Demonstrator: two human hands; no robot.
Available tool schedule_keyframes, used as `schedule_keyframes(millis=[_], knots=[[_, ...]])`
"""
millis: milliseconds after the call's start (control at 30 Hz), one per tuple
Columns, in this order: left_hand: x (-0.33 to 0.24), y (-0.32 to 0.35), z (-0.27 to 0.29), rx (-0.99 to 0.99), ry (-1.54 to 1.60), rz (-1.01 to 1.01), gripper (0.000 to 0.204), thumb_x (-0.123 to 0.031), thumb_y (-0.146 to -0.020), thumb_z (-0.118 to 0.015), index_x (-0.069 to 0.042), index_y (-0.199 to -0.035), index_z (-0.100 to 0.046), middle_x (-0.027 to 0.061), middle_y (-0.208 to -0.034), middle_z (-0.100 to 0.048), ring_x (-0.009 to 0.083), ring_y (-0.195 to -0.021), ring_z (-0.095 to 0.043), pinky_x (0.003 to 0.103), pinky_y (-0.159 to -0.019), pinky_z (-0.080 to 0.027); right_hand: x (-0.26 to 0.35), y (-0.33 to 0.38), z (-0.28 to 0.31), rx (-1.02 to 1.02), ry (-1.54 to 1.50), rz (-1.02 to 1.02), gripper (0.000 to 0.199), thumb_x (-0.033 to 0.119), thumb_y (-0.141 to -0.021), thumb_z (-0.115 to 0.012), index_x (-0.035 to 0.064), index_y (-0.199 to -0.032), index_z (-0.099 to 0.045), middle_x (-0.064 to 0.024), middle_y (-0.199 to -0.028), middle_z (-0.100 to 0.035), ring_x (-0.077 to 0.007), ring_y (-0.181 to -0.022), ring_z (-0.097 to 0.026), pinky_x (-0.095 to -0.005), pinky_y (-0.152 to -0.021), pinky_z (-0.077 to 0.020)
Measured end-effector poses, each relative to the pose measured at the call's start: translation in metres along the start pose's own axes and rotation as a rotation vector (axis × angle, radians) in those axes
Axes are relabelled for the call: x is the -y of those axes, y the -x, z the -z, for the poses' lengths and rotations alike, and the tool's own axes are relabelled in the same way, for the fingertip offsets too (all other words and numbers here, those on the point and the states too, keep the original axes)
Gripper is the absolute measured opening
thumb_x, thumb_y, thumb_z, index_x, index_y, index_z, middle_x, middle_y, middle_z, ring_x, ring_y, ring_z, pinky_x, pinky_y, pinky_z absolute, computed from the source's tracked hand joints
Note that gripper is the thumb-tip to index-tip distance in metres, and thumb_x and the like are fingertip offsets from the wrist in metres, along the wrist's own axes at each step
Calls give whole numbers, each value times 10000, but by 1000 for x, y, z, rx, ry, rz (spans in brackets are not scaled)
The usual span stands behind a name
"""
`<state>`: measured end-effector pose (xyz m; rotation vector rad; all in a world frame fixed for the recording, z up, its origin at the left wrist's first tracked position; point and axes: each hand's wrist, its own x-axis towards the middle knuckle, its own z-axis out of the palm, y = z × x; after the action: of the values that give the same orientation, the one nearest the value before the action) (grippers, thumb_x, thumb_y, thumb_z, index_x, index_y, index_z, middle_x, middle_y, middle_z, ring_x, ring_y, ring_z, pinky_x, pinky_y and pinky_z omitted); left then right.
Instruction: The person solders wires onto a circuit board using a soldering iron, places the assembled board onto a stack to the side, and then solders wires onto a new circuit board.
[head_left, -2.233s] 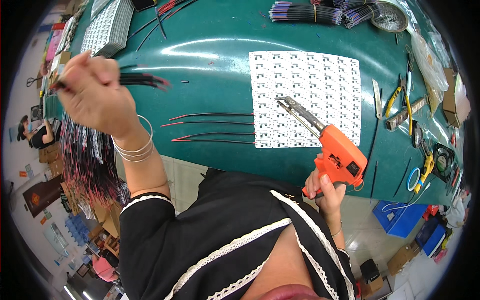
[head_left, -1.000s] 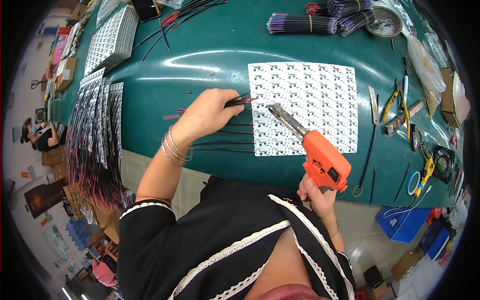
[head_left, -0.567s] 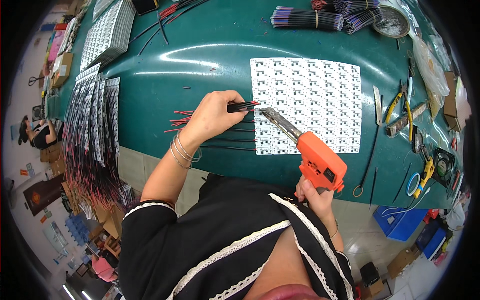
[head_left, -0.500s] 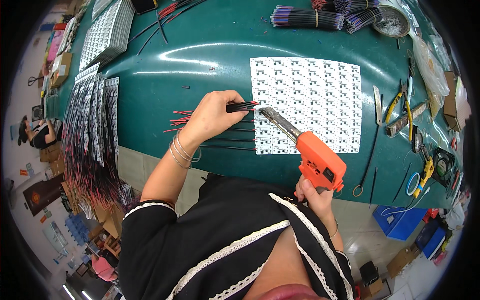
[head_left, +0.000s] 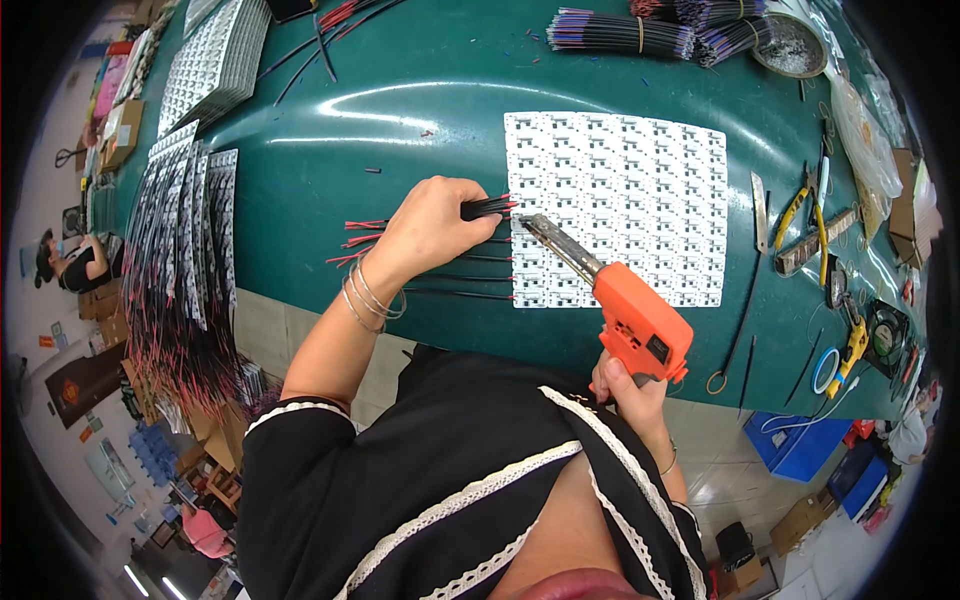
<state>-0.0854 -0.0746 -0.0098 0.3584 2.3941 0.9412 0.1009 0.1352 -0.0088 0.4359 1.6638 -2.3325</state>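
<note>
Two hands work at one white board (head_left: pixel 622 212), which lies flat on the green table (head_left: pixel 330 165). The left hand (head_left: pixel 430 228) clamps black wires (head_left: pixel 486 208) between thumb and fingers, with their red tips at the board's left edge. The right hand (head_left: pixel 632 388) has its fingers wrapped around the handle of the orange soldering gun (head_left: pixel 645 318). The gun's nose points at the same edge, beside the held wires; contact cannot be confirmed. Along this edge, further wires (head_left: pixel 470 295) extend left from the board. One stack of boards (head_left: pixel 212 72) stands at upper left. Wire bundles (head_left: pixel 620 34) lie beyond the board, near a dish (head_left: pixel 806 62); pliers (head_left: pixel 822 240) lie at right.
</note>
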Motion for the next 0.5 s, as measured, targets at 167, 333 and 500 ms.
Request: schedule_keyframes(millis=[167, 333, 500], knots=[[0, -1, -1, -4, -25, -4, 203, -134, -710, -617, 61, -766, -604, 122, -609, -579, 132, -548, -522, 276, -547, -424, -1, -3, -1, 7, 5, 1, 353, 124, -842, -517, -74, -1106, -391, -37, -598, -441, -96, -458, -419, -229, -422, -367], [1, -1, -1, 5, -15, -2, 195, -128, -704, -616, 57, -764, -605, 123, -610, -579, 134, -548, -521, 279, -544, -422, -2, -6, -3, -24, 12, -24, 287, 108, -839, -516, -60, -1047, -413, -36, -594, -444, -98, -450, -421, -232, -421, -373], [0, -1, -2, -4, -23, 1, 193, -126, -704, -612, 57, -764, -602, 128, -611, -576, 144, -544, -524, 285, -543, -421, -4, -5, -1, -2, 62, -25, 267, 100, -840, -508, -60, -1034, -417, -36, -587, -444, -98, -439, -414, -232, -417, -371]])
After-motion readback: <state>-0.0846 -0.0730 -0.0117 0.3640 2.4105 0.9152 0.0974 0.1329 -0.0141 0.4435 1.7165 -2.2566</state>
